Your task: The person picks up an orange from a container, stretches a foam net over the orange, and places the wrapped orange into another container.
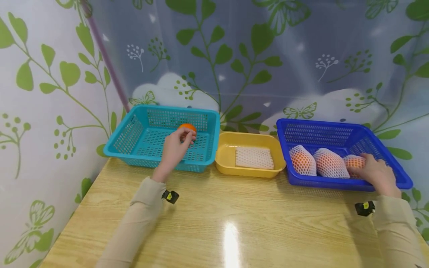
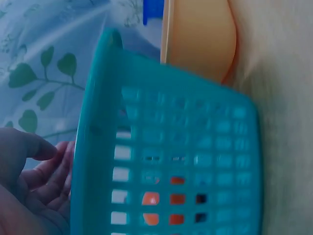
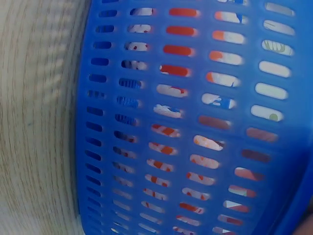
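Note:
In the head view, my left hand (image 1: pixel 174 147) is over the teal basket (image 1: pixel 161 162), its fingers loosely bent with nothing between them. An orange (image 1: pixel 187 127) lies in that basket, just beyond the fingers and partly covered by them. The left wrist view shows the hand (image 2: pixel 36 188) beside the basket's rim and the orange (image 2: pixel 151 198) through the holes. My right hand (image 1: pixel 380 175) reaches into the blue basket (image 1: pixel 331 182) and grips a net-wrapped orange (image 1: pixel 354 163) at its right end. The blue basket's wall hides this grip in the right wrist view.
Two more oranges in white foam nets, one at the left (image 1: pixel 301 160) and one in the middle (image 1: pixel 330 163), sit in the blue basket. Between the baskets stands a yellow tray (image 1: pixel 228 169) holding flat white foam nets (image 1: pixel 254 158). A patterned curtain (image 1: pixel 234 74) hangs behind the wooden table (image 1: pixel 261 216).

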Demonstrator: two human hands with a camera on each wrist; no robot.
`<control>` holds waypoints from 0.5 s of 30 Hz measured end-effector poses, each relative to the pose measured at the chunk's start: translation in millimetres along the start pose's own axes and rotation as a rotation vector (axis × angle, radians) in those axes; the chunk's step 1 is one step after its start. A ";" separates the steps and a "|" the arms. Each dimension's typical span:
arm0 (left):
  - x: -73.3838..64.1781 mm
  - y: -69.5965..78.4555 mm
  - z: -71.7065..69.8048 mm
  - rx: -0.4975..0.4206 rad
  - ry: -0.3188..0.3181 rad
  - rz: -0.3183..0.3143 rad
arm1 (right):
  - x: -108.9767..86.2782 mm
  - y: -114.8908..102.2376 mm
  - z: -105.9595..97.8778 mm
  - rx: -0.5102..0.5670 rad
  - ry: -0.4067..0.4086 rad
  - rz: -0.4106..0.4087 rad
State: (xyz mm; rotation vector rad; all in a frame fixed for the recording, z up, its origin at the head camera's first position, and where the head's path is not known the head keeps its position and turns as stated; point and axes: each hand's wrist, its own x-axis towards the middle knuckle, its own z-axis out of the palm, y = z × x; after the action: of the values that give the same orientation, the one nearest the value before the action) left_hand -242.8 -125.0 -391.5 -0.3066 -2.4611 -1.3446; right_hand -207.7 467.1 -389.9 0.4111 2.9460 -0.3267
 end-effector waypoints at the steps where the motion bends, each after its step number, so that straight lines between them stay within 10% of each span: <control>1: 4.0 -1.3 -1.2 0.026 0.006 0.000 | -0.3 -0.2 -0.1 0.002 0.008 -0.003; 15: 43.0 -30.2 8.0 0.340 -0.099 -0.064 | -27.4 -35.8 -0.1 0.098 0.329 -0.089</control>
State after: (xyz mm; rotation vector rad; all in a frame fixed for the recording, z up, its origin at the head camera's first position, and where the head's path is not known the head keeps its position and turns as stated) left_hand -294.2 -132.9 -402.8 -0.2169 -2.7446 -0.9286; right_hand -191.9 426.6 -378.0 0.3791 3.2865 -0.4564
